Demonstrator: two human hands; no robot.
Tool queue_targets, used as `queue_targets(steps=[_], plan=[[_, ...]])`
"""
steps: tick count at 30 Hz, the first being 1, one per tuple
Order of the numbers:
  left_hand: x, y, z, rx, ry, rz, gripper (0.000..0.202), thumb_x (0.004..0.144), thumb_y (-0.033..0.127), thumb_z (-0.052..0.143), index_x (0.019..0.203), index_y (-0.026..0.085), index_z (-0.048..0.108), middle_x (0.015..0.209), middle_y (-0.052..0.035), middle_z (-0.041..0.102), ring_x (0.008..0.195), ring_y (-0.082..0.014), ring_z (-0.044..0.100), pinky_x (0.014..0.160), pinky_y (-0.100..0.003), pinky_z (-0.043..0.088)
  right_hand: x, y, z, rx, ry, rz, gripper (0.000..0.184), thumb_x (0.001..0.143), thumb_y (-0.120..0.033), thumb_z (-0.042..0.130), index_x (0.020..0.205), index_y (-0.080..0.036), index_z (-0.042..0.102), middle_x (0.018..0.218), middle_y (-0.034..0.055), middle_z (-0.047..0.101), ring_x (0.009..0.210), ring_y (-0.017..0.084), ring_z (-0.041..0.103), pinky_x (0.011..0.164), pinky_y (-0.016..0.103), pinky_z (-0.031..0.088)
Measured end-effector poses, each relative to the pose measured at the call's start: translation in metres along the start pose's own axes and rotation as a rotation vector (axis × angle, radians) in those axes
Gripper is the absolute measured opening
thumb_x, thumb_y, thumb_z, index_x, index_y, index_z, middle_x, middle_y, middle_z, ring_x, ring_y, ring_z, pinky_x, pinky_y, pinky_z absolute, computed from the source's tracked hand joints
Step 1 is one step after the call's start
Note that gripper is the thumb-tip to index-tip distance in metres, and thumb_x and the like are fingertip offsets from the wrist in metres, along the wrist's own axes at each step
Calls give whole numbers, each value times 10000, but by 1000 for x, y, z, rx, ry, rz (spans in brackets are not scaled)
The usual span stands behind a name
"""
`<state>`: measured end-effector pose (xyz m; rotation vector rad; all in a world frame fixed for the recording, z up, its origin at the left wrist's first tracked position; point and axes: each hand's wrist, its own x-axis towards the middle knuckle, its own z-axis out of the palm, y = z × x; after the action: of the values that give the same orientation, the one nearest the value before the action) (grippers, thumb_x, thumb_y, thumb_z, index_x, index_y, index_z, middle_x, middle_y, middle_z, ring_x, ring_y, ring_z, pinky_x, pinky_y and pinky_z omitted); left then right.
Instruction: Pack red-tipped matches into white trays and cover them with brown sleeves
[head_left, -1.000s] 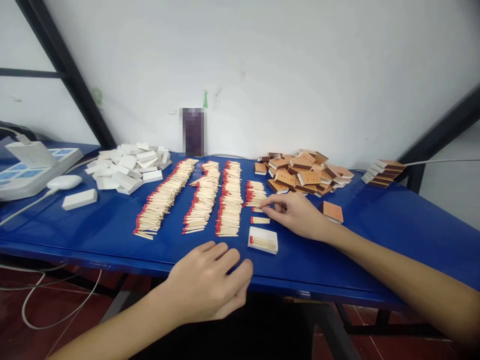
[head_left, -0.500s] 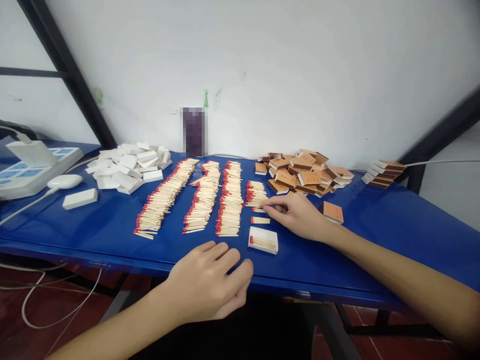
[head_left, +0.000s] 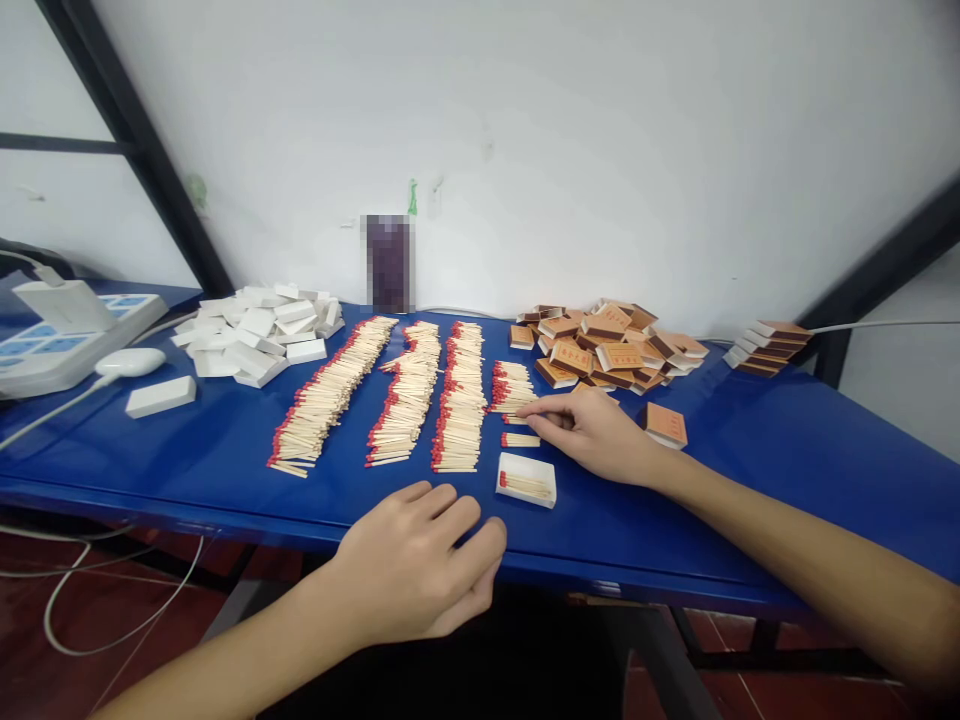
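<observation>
My right hand point(head_left: 592, 432) has thumb and forefinger pinched at the pale ends of a few red-headed matches point(head_left: 514, 420), just below a short column of matches point(head_left: 513, 385). A small separate row of matches point(head_left: 520, 440) lies just under those fingertips. Nearer the table edge, an open white matchbox tray point(head_left: 546, 492) contains several matches, heads to the left. My left hand point(head_left: 420, 560) rests by the front edge, fingers loosely curled; nothing shows in it, though its palm is hidden. Three long columns of matches point(head_left: 459, 400) stretch across the middle.
White inner trays point(head_left: 255, 325) are heaped at the back left, with one tray point(head_left: 160, 397) apart. Orange matchbox sleeves point(head_left: 600, 345) pile up at the back right; one box point(head_left: 664, 425) sits beside my right forearm. Stacked boxes point(head_left: 771, 348) and a power strip point(head_left: 139, 318) flank the table.
My right fingertips have shifted very slightly to the left over the matches. My left hand and the open tray have stayed where they were.
</observation>
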<state>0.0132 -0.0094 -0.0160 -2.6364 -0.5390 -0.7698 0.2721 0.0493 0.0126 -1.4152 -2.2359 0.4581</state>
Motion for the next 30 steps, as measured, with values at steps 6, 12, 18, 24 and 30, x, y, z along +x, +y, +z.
queue_targets(steps=[6,12,18,24,30], plan=[[1,-1,-1,-5,9,6,82,890,218,536,885,177,607,697,7,497,633,-181,485,569,-319,399,0,0,0,-3,0,-20,337,947,-334,519,1065,-150,776,496,-56,426,457,93,311,463,249,213],[1,-1,0,-4,5,9,84,893,223,534,891,178,605,701,8,494,635,-176,481,573,-314,394,-1,-3,-2,10,14,-28,341,949,-339,510,1018,-147,782,490,-51,431,461,96,329,471,251,226],[1,0,-1,-7,4,4,98,901,222,525,895,175,611,700,7,497,634,-175,482,576,-314,392,-1,-1,-2,-8,6,-43,339,954,-357,506,1005,-170,784,501,-41,463,462,98,328,471,252,225],[1,-1,-1,-6,6,3,81,892,224,540,888,178,606,703,8,497,637,-177,480,575,-317,401,-1,-1,-2,-31,13,-46,329,948,-350,514,1001,-166,782,495,-42,452,460,100,336,476,250,234],[0,-1,0,-5,5,8,91,893,218,534,907,172,611,703,6,500,636,-179,484,574,-318,401,-1,-1,-2,-13,-5,-18,351,957,-350,509,1149,-181,750,499,-61,413,465,105,352,484,253,231]])
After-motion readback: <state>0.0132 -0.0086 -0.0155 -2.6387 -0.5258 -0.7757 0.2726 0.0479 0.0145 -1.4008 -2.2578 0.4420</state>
